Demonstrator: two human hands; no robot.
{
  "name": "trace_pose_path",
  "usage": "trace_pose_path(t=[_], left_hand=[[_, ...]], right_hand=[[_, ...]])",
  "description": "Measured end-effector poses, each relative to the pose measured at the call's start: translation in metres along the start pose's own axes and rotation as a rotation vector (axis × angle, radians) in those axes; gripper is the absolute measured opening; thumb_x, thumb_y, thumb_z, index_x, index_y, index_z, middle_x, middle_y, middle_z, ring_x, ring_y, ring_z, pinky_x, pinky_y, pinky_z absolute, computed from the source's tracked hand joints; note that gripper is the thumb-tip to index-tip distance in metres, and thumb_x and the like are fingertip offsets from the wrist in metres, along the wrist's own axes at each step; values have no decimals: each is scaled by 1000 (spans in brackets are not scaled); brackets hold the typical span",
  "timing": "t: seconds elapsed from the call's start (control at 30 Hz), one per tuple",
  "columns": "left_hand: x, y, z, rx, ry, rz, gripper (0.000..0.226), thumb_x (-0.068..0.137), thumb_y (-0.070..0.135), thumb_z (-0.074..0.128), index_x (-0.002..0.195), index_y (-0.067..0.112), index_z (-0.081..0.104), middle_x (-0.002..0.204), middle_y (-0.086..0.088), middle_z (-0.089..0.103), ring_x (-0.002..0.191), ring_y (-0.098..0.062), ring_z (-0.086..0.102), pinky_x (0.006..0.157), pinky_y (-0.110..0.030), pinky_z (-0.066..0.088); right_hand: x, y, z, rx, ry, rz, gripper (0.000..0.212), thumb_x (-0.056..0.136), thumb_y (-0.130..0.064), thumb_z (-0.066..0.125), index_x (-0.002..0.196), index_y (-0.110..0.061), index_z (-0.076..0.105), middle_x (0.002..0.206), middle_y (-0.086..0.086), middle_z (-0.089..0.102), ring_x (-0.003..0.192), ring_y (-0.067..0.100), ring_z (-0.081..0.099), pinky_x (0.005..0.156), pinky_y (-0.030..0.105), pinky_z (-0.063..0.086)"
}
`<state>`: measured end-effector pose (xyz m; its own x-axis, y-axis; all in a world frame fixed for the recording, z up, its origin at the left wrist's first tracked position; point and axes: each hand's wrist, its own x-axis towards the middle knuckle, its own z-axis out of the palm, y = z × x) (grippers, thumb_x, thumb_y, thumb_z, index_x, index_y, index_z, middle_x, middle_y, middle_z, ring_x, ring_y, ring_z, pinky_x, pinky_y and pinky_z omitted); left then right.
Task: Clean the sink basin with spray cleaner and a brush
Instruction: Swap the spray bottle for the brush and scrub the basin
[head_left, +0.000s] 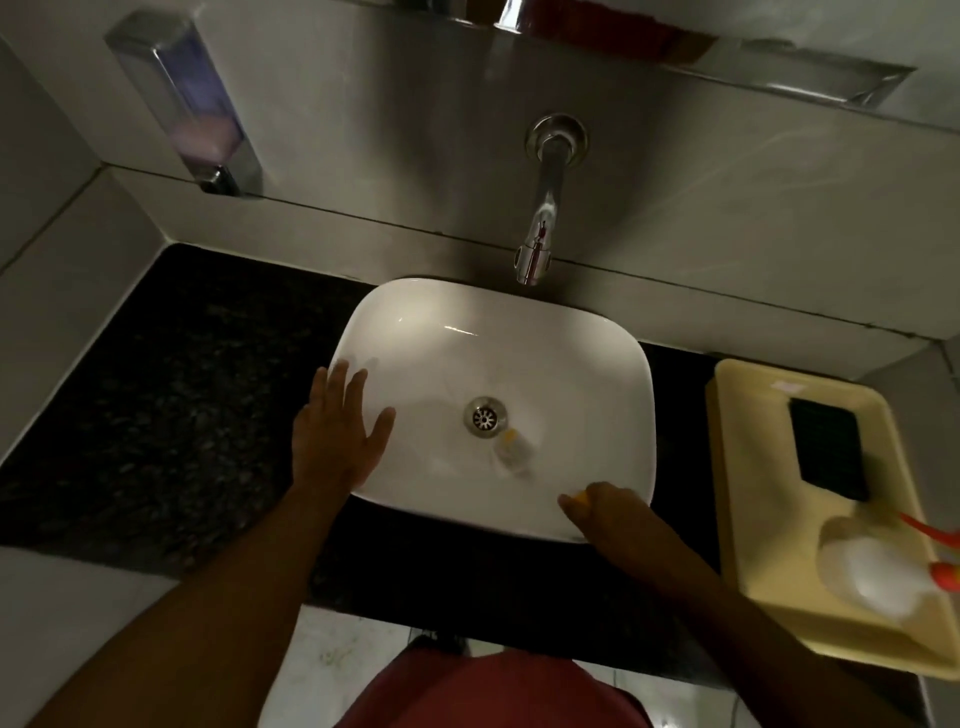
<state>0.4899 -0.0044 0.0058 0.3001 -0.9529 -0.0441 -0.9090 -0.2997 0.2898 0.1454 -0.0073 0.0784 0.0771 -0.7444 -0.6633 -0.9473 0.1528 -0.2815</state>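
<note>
My left hand (340, 431) lies flat and spread on the sink (597, 364) rim. My right hand (602, 506) grips a blurred yellow brush (511, 447) inside the basin. The spray bottle (878, 571) lies in the tray (748, 519) on the tabletop (156, 415).

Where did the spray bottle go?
In the head view, the spray bottle lies on its side at the near end of the yellow tray, on the counter right of the sink, next to a black brush.
</note>
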Motion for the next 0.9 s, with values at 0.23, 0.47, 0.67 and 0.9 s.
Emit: trace_pose_path(t=[0.23,0.47,0.67,0.9], left_hand=[[2,0,1,2,-31,-35,70,92,61,35,148,19,31,162,-6,23,150,-30,13,106,-58,39],[0,0,-1,-32,-19,-42,75,89,64,30,148,19,32,161,-7,25,150,-30,14,104,-57,40],[1,1,-2,-57,-10,-47,72,91,63,31,149,20,29,162,-4,23,151,-28,12,105,-59,40],[-4,3,-6,-104,12,-53,80,88,69,24,153,23,22,162,-2,23,151,-26,12,104,-58,40]], right_hand=[[18,-17,-31,-35,49,88,46,100,-43,37,120,-3,50,93,12,56,83,26,58,85,41,50],[-11,-20,8,-25,-73,5,44,102,-35,34,142,-18,39,125,20,49,111,36,54,93,37,46],[1,2,-10,30,-15,63,42,102,-32,37,140,-14,39,120,20,53,107,38,59,92,41,51],[58,-84,-40,192,9,86,52,90,-54,46,111,-7,52,101,21,60,66,34,65,54,36,53]])
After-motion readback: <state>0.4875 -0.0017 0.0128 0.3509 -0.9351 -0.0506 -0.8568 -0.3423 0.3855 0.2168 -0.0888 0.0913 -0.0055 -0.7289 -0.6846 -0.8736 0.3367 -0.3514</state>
